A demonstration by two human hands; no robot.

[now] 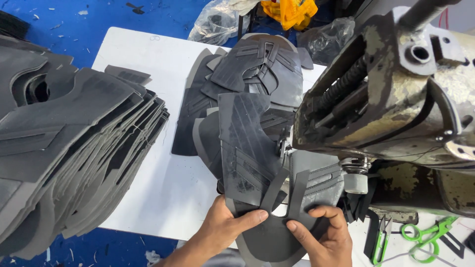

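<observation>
pinching the grey shoe upper piece (257,163) flat with left hand (225,225) and right hand (321,232), both closed on its near edge just before the sewing machine head (386,94), best kept taut and square to the needle.

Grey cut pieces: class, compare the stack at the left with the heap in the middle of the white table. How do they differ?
1. The left stack is tall and many-layered; the middle heap is low and loosely spread.
2. The left stack overhangs the white table edge; the middle heap lies fully on it.
3. The middle heap runs toward the sewing machine; the left stack sits apart.
Both hold dark grey flat cut pieces.
</observation>
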